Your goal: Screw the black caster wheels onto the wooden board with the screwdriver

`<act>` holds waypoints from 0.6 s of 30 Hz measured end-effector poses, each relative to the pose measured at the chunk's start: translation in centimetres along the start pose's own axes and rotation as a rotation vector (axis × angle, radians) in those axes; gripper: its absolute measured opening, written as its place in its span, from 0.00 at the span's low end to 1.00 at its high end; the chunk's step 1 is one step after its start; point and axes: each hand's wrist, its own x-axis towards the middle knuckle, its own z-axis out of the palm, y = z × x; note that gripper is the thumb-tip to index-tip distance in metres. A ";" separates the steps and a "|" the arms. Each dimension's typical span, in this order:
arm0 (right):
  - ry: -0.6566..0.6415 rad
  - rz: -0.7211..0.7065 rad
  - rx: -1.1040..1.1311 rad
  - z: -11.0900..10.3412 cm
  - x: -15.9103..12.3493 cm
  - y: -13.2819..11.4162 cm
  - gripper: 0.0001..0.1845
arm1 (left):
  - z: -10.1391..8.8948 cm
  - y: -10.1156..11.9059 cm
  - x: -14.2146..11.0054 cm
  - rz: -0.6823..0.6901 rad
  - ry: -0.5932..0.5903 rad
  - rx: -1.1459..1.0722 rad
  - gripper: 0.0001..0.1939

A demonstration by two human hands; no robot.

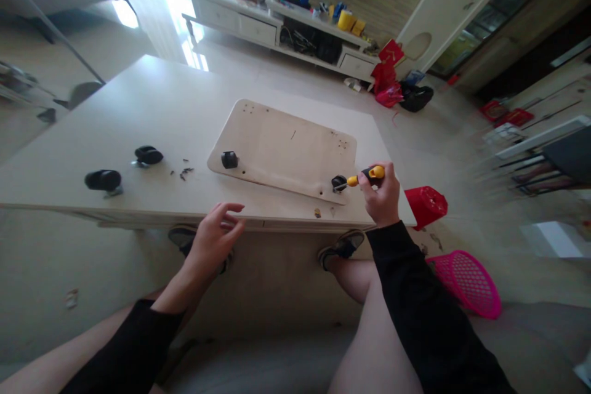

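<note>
My right hand [384, 194] grips a yellow and black screwdriver [373, 173]. Its shaft reaches to a black caster wheel [339, 183] at the near right corner of a pale wooden board [281, 144]. Whether the tip sits in a screw is too small to tell. A second caster [229, 159] stands at the board's near left corner. Holes show at the two far corners. My left hand [217, 234] hovers at the table's front edge, fingers loosely bent and apart, holding nothing. Left of the board lie loose screws [185, 170] and two more casters, one nearer [103, 180] and one farther [148, 155].
The board lies on a white table [184, 104]. A red bucket [425, 206] and a pink basket [471, 283] are on the floor to the right. Beyond the table runs a low white cabinet [231, 18] with boxes and clutter. Red bags [388, 77] lie by its right end.
</note>
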 end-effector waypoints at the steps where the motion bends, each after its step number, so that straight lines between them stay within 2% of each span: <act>1: -0.005 -0.003 0.000 0.1 0.0 0.1 0.14 | 0.0 0.0 0.0 -0.002 0.001 0.000 0.16; 5: -0.008 -0.033 -0.038 0.4 0.0 0.4 0.13 | 0.0 -0.2 0.0 -0.002 0.005 0.002 0.16; 14: 0.098 -0.047 -0.069 0.6 0.5 1.0 0.14 | 0.0 -0.1 0.0 0.001 -0.002 -0.001 0.15; 18: 0.104 -0.058 -0.061 0.6 0.4 1.5 0.15 | 0.0 -0.2 0.0 0.002 -0.007 0.006 0.16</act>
